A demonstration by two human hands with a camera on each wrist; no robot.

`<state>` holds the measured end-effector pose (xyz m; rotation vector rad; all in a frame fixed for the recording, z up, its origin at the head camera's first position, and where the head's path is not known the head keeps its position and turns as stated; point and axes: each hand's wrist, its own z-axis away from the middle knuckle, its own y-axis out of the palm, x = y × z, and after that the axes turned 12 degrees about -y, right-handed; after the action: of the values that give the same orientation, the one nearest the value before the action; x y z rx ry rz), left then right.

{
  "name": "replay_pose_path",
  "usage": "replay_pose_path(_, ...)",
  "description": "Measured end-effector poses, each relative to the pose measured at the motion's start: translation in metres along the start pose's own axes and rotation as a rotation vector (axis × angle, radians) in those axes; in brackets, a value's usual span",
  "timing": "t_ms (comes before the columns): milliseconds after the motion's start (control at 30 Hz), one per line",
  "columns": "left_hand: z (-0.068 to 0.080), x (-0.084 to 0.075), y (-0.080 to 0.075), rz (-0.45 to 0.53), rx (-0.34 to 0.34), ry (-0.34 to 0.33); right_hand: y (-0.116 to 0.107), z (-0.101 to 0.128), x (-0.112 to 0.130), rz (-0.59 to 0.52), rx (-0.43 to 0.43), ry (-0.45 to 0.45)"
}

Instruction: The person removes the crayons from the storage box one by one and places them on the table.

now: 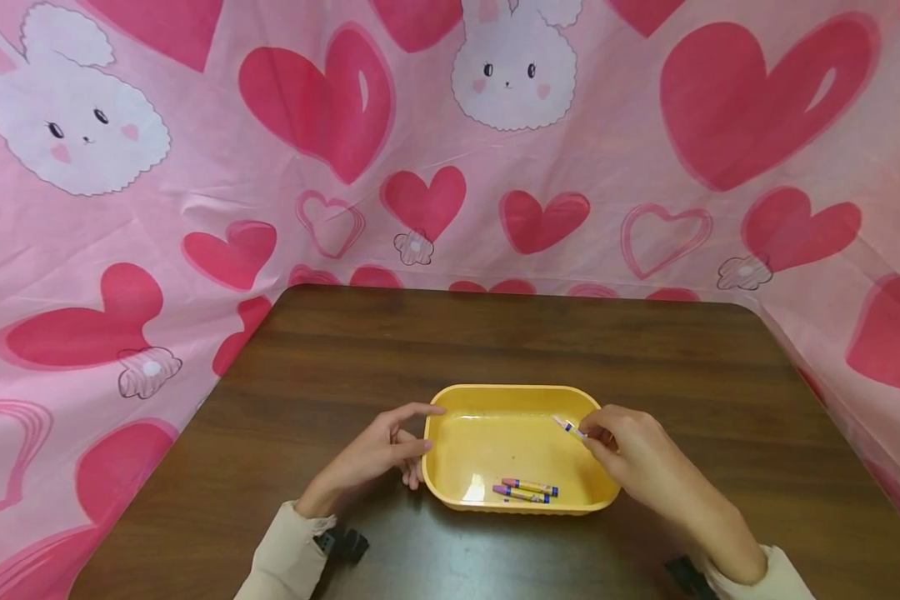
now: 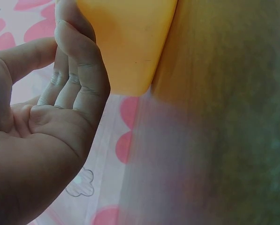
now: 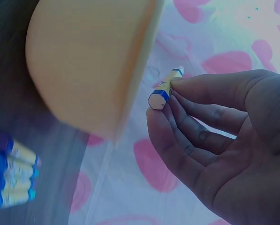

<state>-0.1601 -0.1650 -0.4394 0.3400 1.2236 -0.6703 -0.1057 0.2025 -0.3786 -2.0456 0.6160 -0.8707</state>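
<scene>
**Over the yellow tray, a crayon in my fingers**

Above the tray's right rim, my right hand [image 1: 630,454] pinches 1 crayon [image 1: 569,427]. 2 crayons [image 1: 527,490] lie inside the yellow tray [image 1: 495,398]. My left hand [image 1: 378,454] touches its left wall, fingers relaxed, on the brown worktop [image 1: 495,333].

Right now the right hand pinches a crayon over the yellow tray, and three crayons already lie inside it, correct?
Not quite: only two crayons lie in the yellow tray, near its front wall, as the head view shows. The rest holds: the right hand pinches a crayon over the tray.
</scene>
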Motion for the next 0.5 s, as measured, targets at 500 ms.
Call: replay_pose_path(500, 0.003, -0.002, 0.001, -0.014, -0.005, 0.004, -0.02, 0.033, -0.031, 0.031, -0.067, 0.209)
